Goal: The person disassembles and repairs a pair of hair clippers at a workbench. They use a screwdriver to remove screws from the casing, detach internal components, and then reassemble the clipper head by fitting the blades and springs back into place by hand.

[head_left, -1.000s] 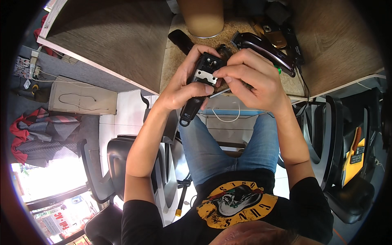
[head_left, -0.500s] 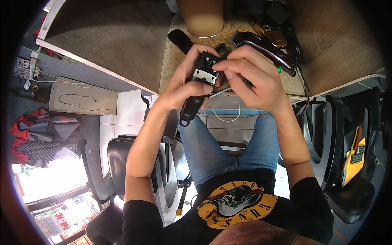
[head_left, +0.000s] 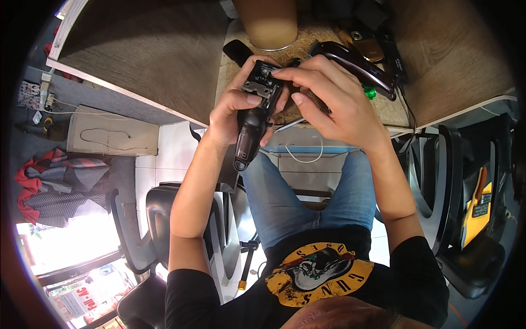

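Just over the near edge of the workbench (head_left: pixel 164 60), held up above the lap: dark hair clipper (head_left: pixel 253 118), head end pointing away, metal blade plate facing up. Compared with a second ago, tilted a bit more upright and pulled slightly closer, so the open head sits squarer under the fingertips. Looks like fiddly work on the head is still underway, nothing removed or added as far as can be told. Left hand (head_left: pixel 233 112) wrapped tight around the clipper body, thumb pressed across the front just below the plate. Right hand (head_left: pixel 334 101) arched over from the right, fingertips pinched down at the head; whether anything tiny is held there, can't tell. Beyond the clipper: second dark clipper (head_left: pixel 353 60) lying on the bench, tan cylinder (head_left: pixel 268 24) further back.
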`<state>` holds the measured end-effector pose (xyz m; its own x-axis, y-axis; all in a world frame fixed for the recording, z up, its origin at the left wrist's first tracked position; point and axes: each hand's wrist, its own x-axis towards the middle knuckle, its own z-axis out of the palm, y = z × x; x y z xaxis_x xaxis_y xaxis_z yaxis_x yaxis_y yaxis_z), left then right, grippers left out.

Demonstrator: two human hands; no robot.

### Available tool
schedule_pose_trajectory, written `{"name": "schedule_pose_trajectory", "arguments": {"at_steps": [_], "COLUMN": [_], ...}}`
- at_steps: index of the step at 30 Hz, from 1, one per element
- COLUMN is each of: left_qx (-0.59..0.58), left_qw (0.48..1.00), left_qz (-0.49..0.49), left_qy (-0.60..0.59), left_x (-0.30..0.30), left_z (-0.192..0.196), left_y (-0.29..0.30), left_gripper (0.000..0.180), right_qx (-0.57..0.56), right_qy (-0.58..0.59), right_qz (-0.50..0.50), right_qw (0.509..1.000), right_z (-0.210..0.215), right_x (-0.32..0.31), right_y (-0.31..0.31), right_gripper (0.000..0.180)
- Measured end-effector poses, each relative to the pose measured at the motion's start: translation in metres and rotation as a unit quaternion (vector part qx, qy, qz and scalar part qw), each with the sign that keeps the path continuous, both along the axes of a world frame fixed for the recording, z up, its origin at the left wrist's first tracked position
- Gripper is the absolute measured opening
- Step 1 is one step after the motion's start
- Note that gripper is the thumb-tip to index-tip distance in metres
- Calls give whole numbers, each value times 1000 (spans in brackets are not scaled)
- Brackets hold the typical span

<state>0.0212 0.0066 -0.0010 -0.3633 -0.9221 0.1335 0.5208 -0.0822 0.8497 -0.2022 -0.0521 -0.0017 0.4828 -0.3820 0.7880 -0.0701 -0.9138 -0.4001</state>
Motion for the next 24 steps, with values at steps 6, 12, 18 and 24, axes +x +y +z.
{"name": "schedule_pose_trajectory", "arguments": {"at_steps": [6,12,18,24], "left_qx": [-2,-1,-18,-23], "left_qw": [999,994,978,976], "left_qz": [7,35,52,69], "left_qy": [-48,-102,-199,-207], "left_x": [0,-5,-6,-11], "left_z": [0,4,3,0], "left_y": [2,5,5,6], "left_gripper": [68,69,82,78], "right_qx": [-33,-20,-17,-8], "right_qy": [15,-1,1,0], "right_qz": [2,7,1,8], "right_qw": [999,1000,1000,1000], "right_z": [1,-1,1,-2], "right_x": [-1,0,-2,-2], "right_y": [-1,0,0,-1], "right_gripper": [36,32,28,27]}}
